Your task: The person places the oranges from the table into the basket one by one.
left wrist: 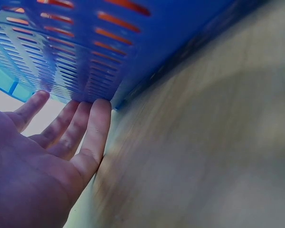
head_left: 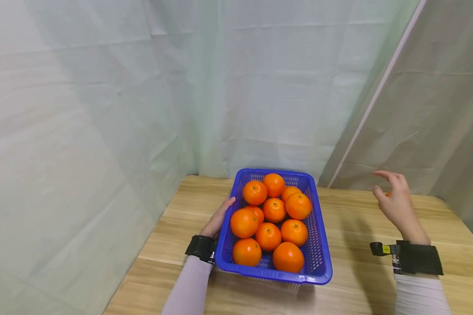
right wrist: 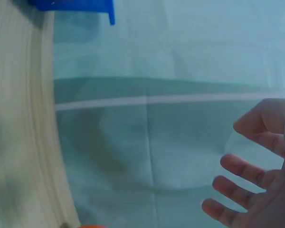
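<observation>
A blue plastic basket point(head_left: 324, 245) with slotted walls stands on the table, holding several oranges point(head_left: 273, 210). My left hand point(head_left: 217, 218) is at the basket's left side. In the left wrist view its extended fingertips point(left wrist: 100, 107) touch the slotted wall low down, and the palm faces the basket. To the right of the basket, my right hand point(head_left: 396, 203) hovers over the table with thumb and fingers spread apart and nothing between them. A sliver of another orange point(head_left: 388, 194) shows behind that hand, mostly hidden by it.
The wooden table point(head_left: 169, 232) ends at pale hanging sheets point(head_left: 276, 109) at the back and left. A light strip point(head_left: 372, 105) runs slanting down the back sheet, right of the basket. Both wrists wear black straps point(head_left: 421, 258).
</observation>
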Tool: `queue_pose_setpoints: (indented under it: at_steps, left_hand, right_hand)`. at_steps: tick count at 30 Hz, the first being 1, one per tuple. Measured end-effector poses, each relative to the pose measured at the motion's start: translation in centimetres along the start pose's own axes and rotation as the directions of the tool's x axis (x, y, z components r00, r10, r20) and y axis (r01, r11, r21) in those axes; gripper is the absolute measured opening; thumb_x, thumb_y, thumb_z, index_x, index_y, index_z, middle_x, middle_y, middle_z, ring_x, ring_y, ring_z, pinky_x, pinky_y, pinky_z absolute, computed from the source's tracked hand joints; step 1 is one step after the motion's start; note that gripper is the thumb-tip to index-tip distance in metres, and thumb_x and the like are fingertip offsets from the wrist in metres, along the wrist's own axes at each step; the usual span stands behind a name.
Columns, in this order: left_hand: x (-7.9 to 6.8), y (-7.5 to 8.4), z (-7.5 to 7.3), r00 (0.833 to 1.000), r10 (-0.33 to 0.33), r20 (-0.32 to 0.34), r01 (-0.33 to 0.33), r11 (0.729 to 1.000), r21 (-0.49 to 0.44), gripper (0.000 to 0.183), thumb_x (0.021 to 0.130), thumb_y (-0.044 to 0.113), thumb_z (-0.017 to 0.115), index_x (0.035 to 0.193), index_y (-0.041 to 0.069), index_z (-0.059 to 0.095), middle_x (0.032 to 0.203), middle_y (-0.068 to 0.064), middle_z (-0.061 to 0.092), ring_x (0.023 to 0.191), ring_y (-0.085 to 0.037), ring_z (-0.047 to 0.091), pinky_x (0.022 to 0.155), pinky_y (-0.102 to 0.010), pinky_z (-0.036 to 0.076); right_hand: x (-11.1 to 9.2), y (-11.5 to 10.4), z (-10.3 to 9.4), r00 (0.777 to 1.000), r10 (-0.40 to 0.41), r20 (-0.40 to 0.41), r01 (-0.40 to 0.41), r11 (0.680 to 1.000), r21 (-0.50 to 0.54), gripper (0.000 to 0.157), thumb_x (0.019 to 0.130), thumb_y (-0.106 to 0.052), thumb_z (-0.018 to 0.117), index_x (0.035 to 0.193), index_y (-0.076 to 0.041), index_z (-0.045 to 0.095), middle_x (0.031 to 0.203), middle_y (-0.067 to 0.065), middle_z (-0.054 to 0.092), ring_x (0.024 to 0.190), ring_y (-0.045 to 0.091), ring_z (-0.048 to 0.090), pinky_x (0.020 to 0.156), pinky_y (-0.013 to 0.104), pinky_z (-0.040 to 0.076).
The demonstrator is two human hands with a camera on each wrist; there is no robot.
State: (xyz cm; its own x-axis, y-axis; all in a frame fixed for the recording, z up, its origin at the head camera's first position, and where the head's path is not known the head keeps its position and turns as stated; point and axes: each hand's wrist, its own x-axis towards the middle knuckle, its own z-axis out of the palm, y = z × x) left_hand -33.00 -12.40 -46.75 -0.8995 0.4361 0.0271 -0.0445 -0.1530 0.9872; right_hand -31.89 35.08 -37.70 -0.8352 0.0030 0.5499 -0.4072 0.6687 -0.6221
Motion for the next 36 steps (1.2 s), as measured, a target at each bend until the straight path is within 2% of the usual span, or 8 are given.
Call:
queue_pose_setpoints:
  at_steps: [7, 11, 15, 18, 22, 30, 36]
  left_hand:
    - [-0.1, 0.1, 0.1, 1.0, -0.006, -0.017, 0.006, 1.0, 0.01, 0.054, 0.105, 0.046, 0.025, 0.154, 0.032, 0.008, 0.159, -0.007, 0.013, 0.141, -0.029, 0.021, 0.114, -0.051, 0.02]
    - [-0.1, 0.2, 0.0, 1.0, 0.002, -0.016, -0.002, 1.0, 0.01, 0.054, 0.105, 0.045, 0.025, 0.154, 0.03, 0.008, 0.159, -0.008, 0.014, 0.141, -0.029, 0.021, 0.115, -0.05, 0.02]
    - [-0.1, 0.2, 0.0, 1.0, -0.003, -0.008, 0.004, 1.0, 0.007, 0.054, 0.105, 0.046, 0.025, 0.154, 0.031, 0.009, 0.158, -0.007, 0.015, 0.14, -0.028, 0.023, 0.114, -0.05, 0.022]
    - [-0.1, 0.2, 0.0, 1.0, -0.009, -0.005, 0.009, 1.0, 0.002, 0.054, 0.104, 0.047, 0.026, 0.153, 0.031, 0.01, 0.158, -0.007, 0.017, 0.139, -0.028, 0.025, 0.113, -0.05, 0.024]
    - [-0.1, 0.1, 0.1, 1.0, -0.016, -0.009, 0.016, 1.0, 0.001, 0.053, 0.104, 0.047, 0.026, 0.153, 0.032, 0.011, 0.157, -0.007, 0.018, 0.139, -0.028, 0.025, 0.113, -0.051, 0.024]
    - [-0.2, 0.0, 0.2, 1.0, -0.029, -0.01, 0.029, 1.0, 0.004, 0.054, 0.103, 0.05, 0.027, 0.152, 0.034, 0.011, 0.158, -0.005, 0.016, 0.14, -0.027, 0.023, 0.113, -0.051, 0.023]
    - [-0.1, -0.1, 0.2, 1.0, -0.013, -0.015, 0.013, 1.0, 0.001, 0.055, 0.103, 0.048, 0.027, 0.153, 0.032, 0.011, 0.158, -0.008, 0.017, 0.14, -0.03, 0.024, 0.113, -0.054, 0.023]
  right_hand:
    - [-0.4, 2.4, -0.6, 0.994, 0.072, -0.08, -0.071, 0.997, 0.009, 0.037, 0.092, 0.001, 0.047, 0.129, 0.006, 0.051, 0.128, 0.029, 0.04, 0.117, 0.047, 0.034, 0.092, 0.063, 0.029]
    - [-0.5, 3.9, -1.1, 0.99, 0.134, -0.049, -0.135, 0.991, -0.008, 0.04, 0.092, 0.001, 0.045, 0.131, 0.01, 0.047, 0.131, 0.036, 0.033, 0.118, 0.054, 0.028, 0.092, 0.071, 0.025]
    - [-0.6, 5.5, -1.6, 0.978, 0.208, 0.002, -0.207, 0.976, -0.067, 0.044, 0.092, -0.002, 0.045, 0.135, 0.01, 0.041, 0.133, 0.042, 0.024, 0.118, 0.06, 0.022, 0.087, 0.073, 0.024]
    - [-0.4, 6.8, -1.8, 0.977, 0.198, 0.079, -0.184, 0.97, -0.157, 0.047, 0.092, -0.007, 0.049, 0.135, 0.009, 0.038, 0.132, 0.045, 0.02, 0.115, 0.065, 0.02, 0.083, 0.074, 0.024]
    - [0.2, 8.4, -1.9, 0.972, 0.136, 0.191, -0.084, 0.962, -0.26, 0.053, 0.092, -0.016, 0.058, 0.135, 0.008, 0.037, 0.13, 0.049, 0.019, 0.111, 0.068, 0.019, 0.082, 0.074, 0.022]
    - [1.3, 11.7, -2.2, 0.945, 0.12, 0.304, -0.03, 0.958, -0.284, 0.064, 0.09, -0.018, 0.061, 0.138, 0.01, 0.028, 0.129, 0.054, 0.014, 0.111, 0.071, 0.015, 0.081, 0.076, 0.02]
    - [1.6, 13.4, -2.2, 0.915, 0.178, 0.361, -0.061, 0.948, -0.313, 0.076, 0.09, -0.026, 0.064, 0.142, 0.009, 0.02, 0.129, 0.054, 0.01, 0.111, 0.073, 0.014, 0.079, 0.079, 0.023]
